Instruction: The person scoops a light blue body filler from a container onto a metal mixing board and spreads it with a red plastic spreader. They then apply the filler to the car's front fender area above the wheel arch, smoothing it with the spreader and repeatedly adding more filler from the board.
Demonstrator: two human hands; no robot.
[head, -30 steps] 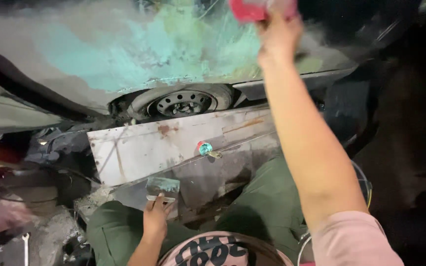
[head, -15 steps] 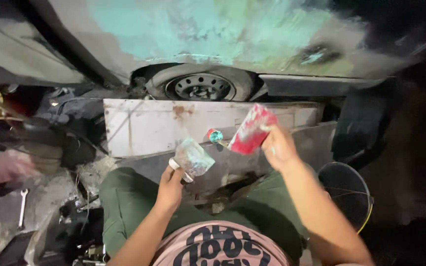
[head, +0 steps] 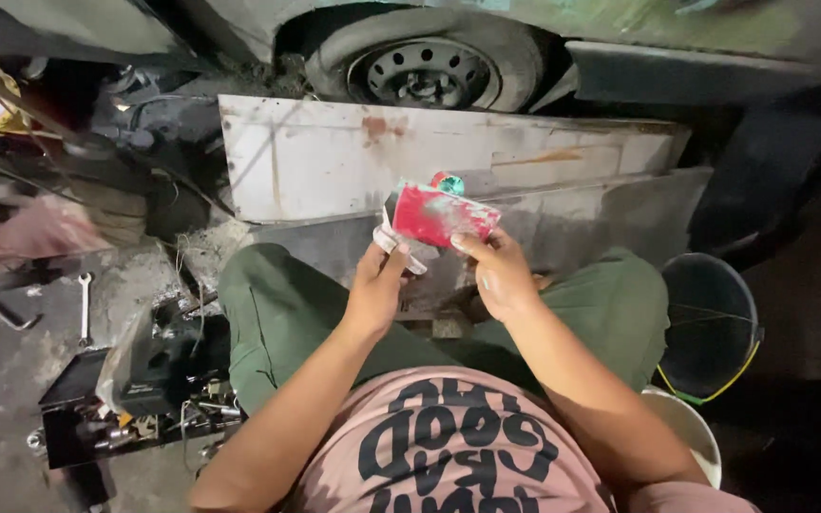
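My right hand (head: 498, 275) grips a flat red pad (head: 439, 215) by its lower right edge, holding it over my lap. My left hand (head: 377, 285) is just left of it, fingers closed on a small pale flat tool (head: 397, 249) that sits against the underside of the red pad. The two hands almost touch. Behind the pad a small round red and green tin (head: 448, 181) rests on a rusty white metal panel (head: 334, 157). I sit in green trousers in front of a car body.
A car wheel (head: 425, 66) sits behind the panel. A black bucket (head: 710, 328) and a white bucket (head: 686, 432) stand at my right. On the left floor lie a spanner (head: 85, 304) and an open black toolbox (head: 135, 385) with loose parts.
My right hand came down from the car body with the red pad and met my left hand in front of me. My view tilted downward.
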